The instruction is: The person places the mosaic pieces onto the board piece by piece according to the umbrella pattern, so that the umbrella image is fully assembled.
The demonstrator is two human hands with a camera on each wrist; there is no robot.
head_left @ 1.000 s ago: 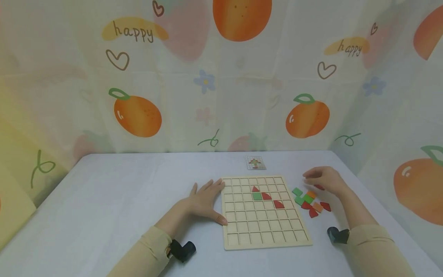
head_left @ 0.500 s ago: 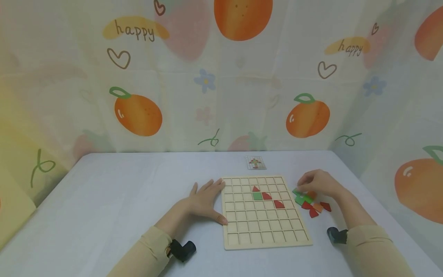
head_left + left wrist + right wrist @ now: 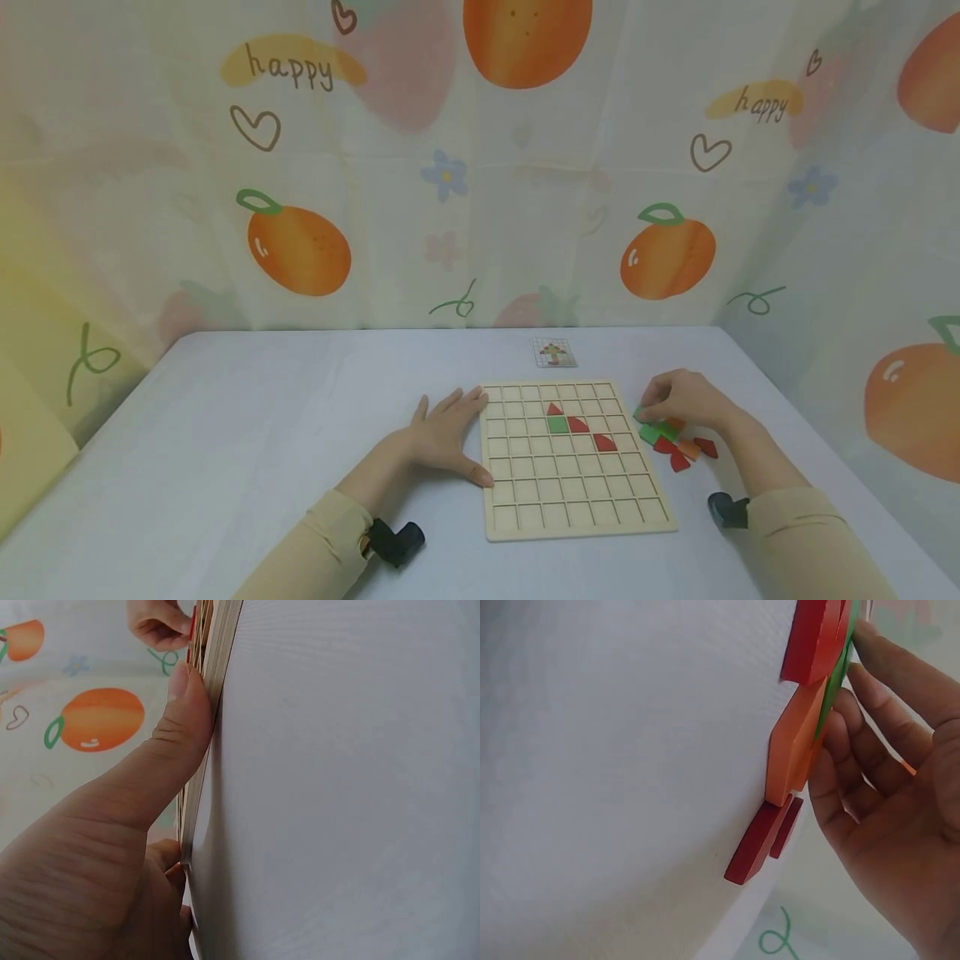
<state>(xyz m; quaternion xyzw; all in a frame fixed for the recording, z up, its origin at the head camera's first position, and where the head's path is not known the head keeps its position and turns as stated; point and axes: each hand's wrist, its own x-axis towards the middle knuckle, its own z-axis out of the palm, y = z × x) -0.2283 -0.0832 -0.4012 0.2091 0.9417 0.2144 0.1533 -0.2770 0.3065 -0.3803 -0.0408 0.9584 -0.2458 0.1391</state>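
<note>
The green tile (image 3: 638, 412) at my right fingertips is at the far left corner of the loose pile; my right hand (image 3: 688, 396) has its fingers drawn in narrow, but I cannot tell whether they grip it. Orange (image 3: 688, 450) and red pieces (image 3: 678, 462) crowd the near side of the pile. A thin strip of counter (image 3: 300, 417) parts the pile from the right edge of the board (image 3: 577, 492). My left hand (image 3: 444, 435) is spread wide, thumb and fingertips touching the board's left edge. The four pieces set in the board lie in its upper rows, leaving the lower squares bare. There is broad room left of my left arm; a picture card (image 3: 554, 353) lies just beyond the board's far edge, near the counter's back edge.

A second ago my right hand was higher, past the pile; now it has come in over it, partly covering an orange tile. My left hand and the board have stayed put.
</note>
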